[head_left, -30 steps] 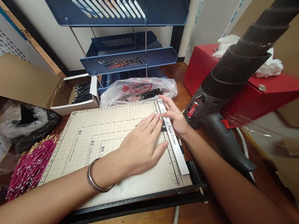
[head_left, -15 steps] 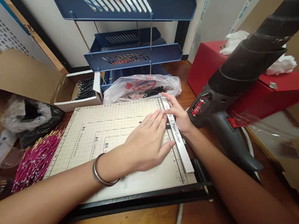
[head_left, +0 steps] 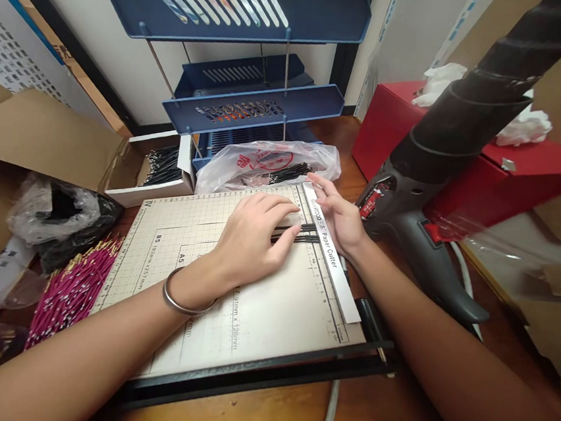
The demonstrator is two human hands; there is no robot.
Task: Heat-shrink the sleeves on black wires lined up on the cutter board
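A worker's left hand point(head_left: 258, 236) arches over a small set of black wires point(head_left: 307, 228) on the gridded board of a paper cutter point(head_left: 280, 310), the thumb and forefinger spread apart on either side of them. The palm and remaining fingers hide the wires' near stretch, so whether that hand grips them cannot be told. At their other end the wires run to the cutter's pale strip point(head_left: 331, 252), where they drop from sight. The words "Paper Cutter" read clearly on it; the lettering farther up is harder to make out. The right hand point(head_left: 345, 224) cups against the strip's outer side, fingers half bent; what it may hold there is concealed, and its grasp cannot be told.

At right, a heat gun point(head_left: 419, 177) leans across a red box point(head_left: 385, 117), its nozzle cut off by the frame's upper corner. Magenta wires point(head_left: 77, 289) lie beside the board's left edge, partly behind the left forearm. Beyond the cutter, a translucent bag point(head_left: 217, 170) blurs its dark contents, and a blue rack point(head_left: 317, 103), its top cropped, shows what it holds only through slots.
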